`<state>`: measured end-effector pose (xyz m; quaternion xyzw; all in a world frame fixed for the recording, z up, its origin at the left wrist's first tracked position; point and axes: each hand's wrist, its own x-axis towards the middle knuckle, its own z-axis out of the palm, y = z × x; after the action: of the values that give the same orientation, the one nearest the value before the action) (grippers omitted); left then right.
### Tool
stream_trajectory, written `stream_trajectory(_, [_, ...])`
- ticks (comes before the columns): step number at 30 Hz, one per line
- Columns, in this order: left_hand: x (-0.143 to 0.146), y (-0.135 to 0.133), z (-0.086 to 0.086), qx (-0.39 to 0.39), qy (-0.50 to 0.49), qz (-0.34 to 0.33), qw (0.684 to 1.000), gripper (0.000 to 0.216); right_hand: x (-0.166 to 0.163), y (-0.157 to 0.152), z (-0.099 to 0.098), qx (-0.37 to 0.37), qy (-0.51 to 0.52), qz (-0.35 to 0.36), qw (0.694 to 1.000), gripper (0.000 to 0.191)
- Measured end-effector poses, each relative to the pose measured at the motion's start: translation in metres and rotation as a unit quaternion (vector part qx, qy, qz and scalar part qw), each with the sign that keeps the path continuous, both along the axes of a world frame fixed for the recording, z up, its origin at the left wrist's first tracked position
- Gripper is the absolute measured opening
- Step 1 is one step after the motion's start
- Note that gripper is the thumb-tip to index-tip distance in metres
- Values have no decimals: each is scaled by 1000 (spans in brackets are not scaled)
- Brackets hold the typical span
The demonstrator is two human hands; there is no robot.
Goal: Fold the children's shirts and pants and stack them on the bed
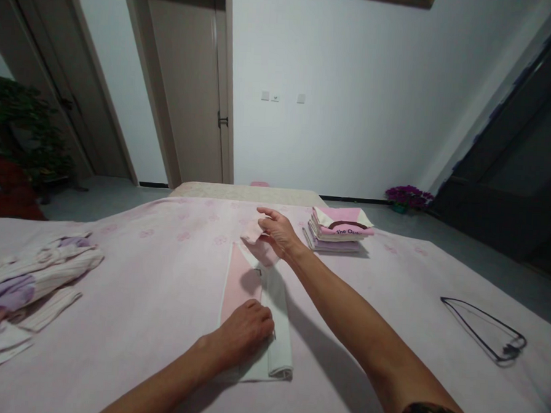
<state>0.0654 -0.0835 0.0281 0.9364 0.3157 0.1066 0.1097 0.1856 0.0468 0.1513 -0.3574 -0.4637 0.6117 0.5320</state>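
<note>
A pink and white garment point(241, 285), folded into a long narrow strip, lies in front of me on the pink-patterned cloth. Its right side is a white folded layer with a rolled-looking near end. Near the middle of the strip, my left hand point(248, 328) rests with curled fingers on the fabric by the fold. At the far end, my right hand point(278, 234) pinches a raised pale pink corner between thumb and fingers. The fabric under both palms is hidden.
Rumpled striped and purple clothes point(35, 286) lie at the left. Behind and right of my hands stands a stack of folded clothes point(341, 231). A black wire hanger point(484, 325) lies at the right on the patterned cloth point(151, 286).
</note>
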Motion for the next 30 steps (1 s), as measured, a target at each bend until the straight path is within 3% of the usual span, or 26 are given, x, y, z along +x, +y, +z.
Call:
stream_trajectory(2, [2, 0, -5, -78, -100, 74, 989, 18, 8, -13, -7, 6, 18, -13, 1000, 48])
stream_trajectory(4, [4, 4, -7, -218, -265, 151, 927, 31, 20, -27, -15, 6, 34, -29, 999, 48])
stream_trajectory(5, [5, 7, -7, -305, -351, 179, 867, 41, 26, -35, -21, 2, 42, -35, 998, 48])
stream_trajectory(7, [8, 15, -5, -463, -497, 203, 705, 59, 38, -52, -33, -17, 53, -39, 998, 49])
stream_trajectory(9, [10, 22, -1, -545, -590, 199, 561, 64, 47, -70, -47, -46, 53, -32, 997, 48])
stream_trajectory(11, [12, 26, 1, -558, -642, 196, 488, 52, 54, -86, -63, -78, 46, -24, 996, 47])
stream_trajectory(13, [15, 27, -3, -541, -660, 210, 477, 41, 60, -99, -79, -108, 25, -11, 994, 45])
stream_trajectory(18, [22, 20, -15, -510, -647, 245, 512, 45, 83, -90, -109, -135, -132, 40, 981, 40])
stream_trajectory(24, [24, 17, -12, -499, -631, 265, 532, 45, 105, -10, -127, -54, -247, -111, 961, 38])
stream_trajectory(30, [22, 10, -10, -483, -599, 296, 566, 51, 80, 60, -131, -47, -287, -123, 949, 42])
